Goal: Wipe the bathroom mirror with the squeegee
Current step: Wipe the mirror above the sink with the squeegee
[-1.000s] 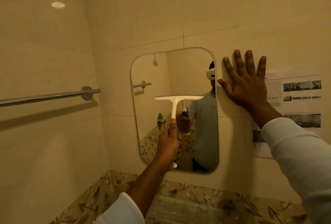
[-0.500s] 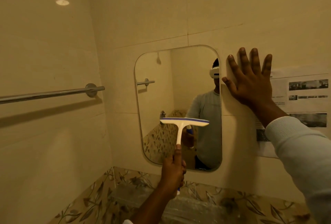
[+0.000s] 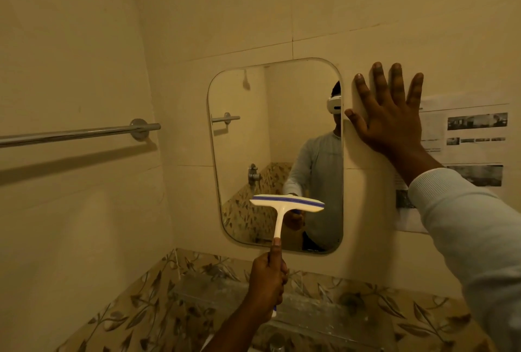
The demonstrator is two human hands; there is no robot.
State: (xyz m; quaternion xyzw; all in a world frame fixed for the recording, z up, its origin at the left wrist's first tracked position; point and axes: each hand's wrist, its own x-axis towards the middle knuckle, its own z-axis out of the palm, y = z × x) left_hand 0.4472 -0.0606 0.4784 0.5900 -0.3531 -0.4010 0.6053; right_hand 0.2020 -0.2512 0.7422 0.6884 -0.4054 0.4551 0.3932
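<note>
**Left hand** (image 3: 267,281): found just below the mirror (image 3: 239,140). Its fingers are wrapped round the lower handle of the squeegee (image 3: 287,203), and one digit is laid straight up the shaft.

**Squeegee:** white plastic, T-shaped, with a blue strip along the blade. The head is held across the mirror's lower third, nearly level and dipped slightly to the right. Contact between blade and glass cannot be confirmed. It is judged light, with a stiff frame and a soft rubber edge. The smooth handle is likely to be slippery if wet. It is best taken low on the handle, as it is here, with a digit along the shaft so the blade can be pressed evenly.

**Mirror:** rounded corners, fixed to the tiled wall. The glass is judged smooth and breakable, so moderate pressure is advised.

**Right hand** (image 3: 389,115): laid flat on the wall just right of the mirror's upper edge. The fingers are straight and spread, and nothing is held.

**Sheet** (image 3: 476,137): printed paper, right of the mirror, partly covered by the right hand.

**Rail** (image 3: 79,133): chrome, on the side wall left of the mirror.
</note>
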